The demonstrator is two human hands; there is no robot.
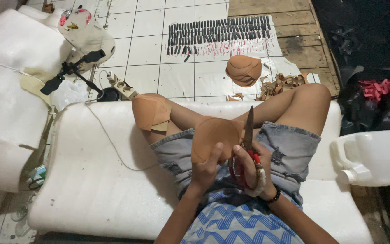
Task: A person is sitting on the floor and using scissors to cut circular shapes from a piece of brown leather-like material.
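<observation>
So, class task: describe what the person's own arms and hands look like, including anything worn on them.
Both forearms are bare, with no sleeves or gloves. The right hand has a dark beaded bracelet at its wrist. The left hand and its wrist carry nothing: no ring, watch or band shows.

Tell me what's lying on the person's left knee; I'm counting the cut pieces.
A tan cut piece drapes over the left knee, with a paler corner showing at its lower edge. Whether more pieces lie under it cannot be seen, as the top one covers them.
</observation>
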